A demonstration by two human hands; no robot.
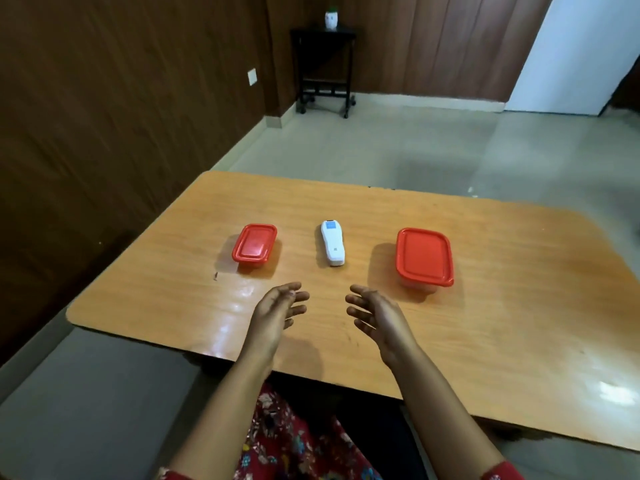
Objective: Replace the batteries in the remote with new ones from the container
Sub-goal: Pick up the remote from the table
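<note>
Orange-brown wood grain covers the bench (485, 341) in front of you, and its right end runs out of the picture. Your white remote (332, 242) lies flat near the middle, long axis pointing away from you, a small blue patch at its far end; you cannot tell from here which face is up. Left of it, well apart, sits the smaller red-lidded container (254, 246). Right of it, also apart, sits the larger red-lidded container (424, 257). Both lids are on, so whatever is inside is hidden, and the clear walls below the lids show nothing readable.

Your left hand (277, 315) and right hand (377, 318) hover above the bench on your side of the remote, palms turned toward each other, fingers (298, 296) loosely spread and curled, holding nothing and touching nothing. Your sleeves are cut off at the bottom edge, only red cuffs showing.

Against the far wall stands a dark side table (323, 69) with a small white pot (331, 18) on top, too small to make out further.
</note>
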